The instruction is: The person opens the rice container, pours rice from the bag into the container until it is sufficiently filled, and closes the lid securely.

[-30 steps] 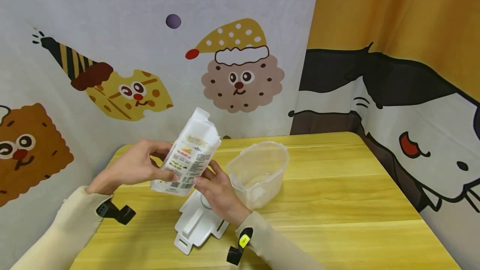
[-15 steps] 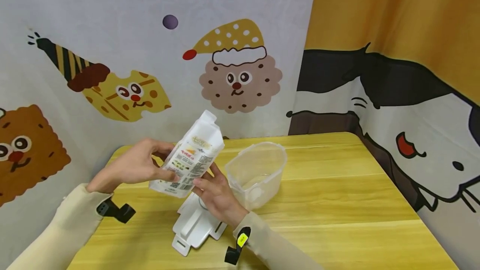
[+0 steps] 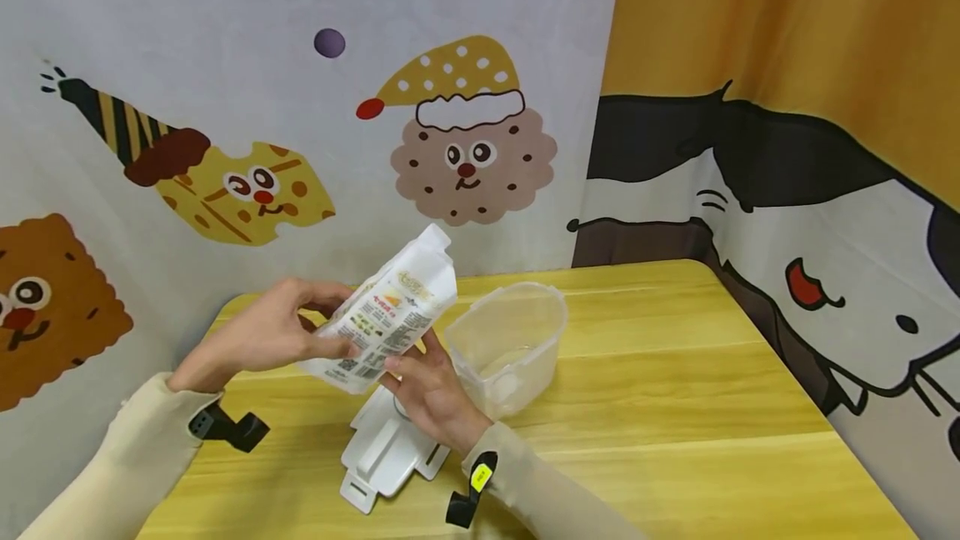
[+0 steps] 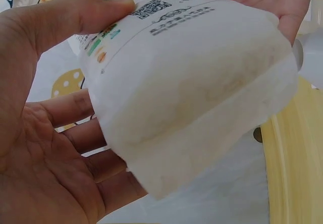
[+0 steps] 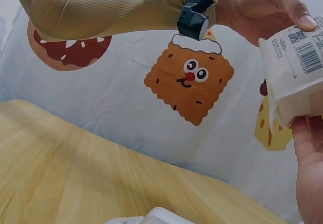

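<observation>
A white paper bag point(image 3: 405, 298) with printed text and a QR code is held tilted over the table, its folded top toward the upper right. My left hand point(image 3: 266, 327) grips its left side, thumb on the printed face and fingers behind. On the lower right side, my right hand point(image 3: 438, 398) holds the bag, thumb at the front edge and fingers underneath. The left wrist view shows the bag's plain bottom end point(image 4: 222, 103) close up. Below the hands lies a white plastic lid point(image 3: 390, 461) with slotted side tabs, partly hidden by the right hand.
A clear plastic container point(image 3: 540, 373) with an open top stands on the yellow wood-grain table point(image 3: 675, 390), just right of the right hand. Behind the table hangs a cartoon-printed curtain point(image 3: 300, 73). Each wrist carries a black strapped camera.
The bag's top has leaned further right and slightly down, while both hands keep their hold. The whole head view has shifted a little, moving the background, container and lid slightly left.
</observation>
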{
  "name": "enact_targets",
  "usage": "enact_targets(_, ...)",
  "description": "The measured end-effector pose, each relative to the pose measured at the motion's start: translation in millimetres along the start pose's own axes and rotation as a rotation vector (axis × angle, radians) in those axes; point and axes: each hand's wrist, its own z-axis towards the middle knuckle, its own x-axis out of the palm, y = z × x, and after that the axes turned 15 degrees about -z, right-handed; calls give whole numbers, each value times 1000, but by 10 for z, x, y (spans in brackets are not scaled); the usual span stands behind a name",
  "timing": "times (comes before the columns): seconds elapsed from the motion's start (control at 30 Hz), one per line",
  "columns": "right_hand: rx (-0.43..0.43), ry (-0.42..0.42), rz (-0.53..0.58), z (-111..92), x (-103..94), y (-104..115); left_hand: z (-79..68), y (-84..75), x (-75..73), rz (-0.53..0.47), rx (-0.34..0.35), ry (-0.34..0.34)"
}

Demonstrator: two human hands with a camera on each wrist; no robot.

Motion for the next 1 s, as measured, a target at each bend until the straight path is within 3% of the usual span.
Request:
enact_targets(0.3,-15,-3,30,1,1,43,14,-53,43,9,37,-49)
enact_targets(0.77,-3,-4,46,1,4,48,1,-112,90,53,34,-128)
enact_targets(1.0,-4,20,80,9,9,32,-20,-122,106,-16,68,-145)
